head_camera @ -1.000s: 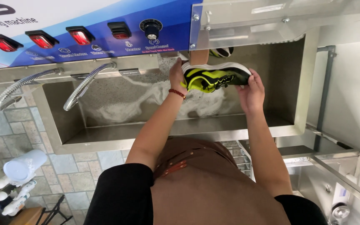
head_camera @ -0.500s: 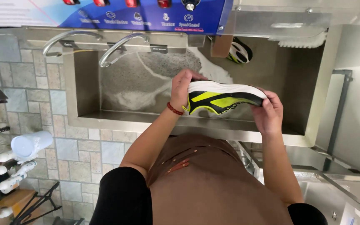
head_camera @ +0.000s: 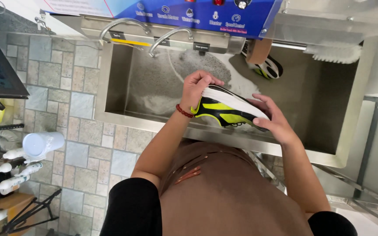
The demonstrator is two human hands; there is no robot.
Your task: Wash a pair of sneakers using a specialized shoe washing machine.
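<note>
Steel sink (head_camera: 110, 87), foam on its floor, blue control panel (head_camera: 189, 13) above. Left hand (head_camera: 197, 87) grips the heel of the black-and-yellow shoe (head_camera: 224, 109); right hand (head_camera: 272, 120) cups the toe. Shoe held over the near rim, sole up. Advise keeping both grips firm and tilting it over the basin so drips fall inside.

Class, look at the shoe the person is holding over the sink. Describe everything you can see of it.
The shoe is a sports trainer in neon yellow and black with a thick white sole. It is tipped on its side, sole towards the camera and upward, laces hanging at the lower edge. The left hand grips its heel end, the right hand its toe end. It is held above the front rim of the steel sink, touching only the hands.
</note>
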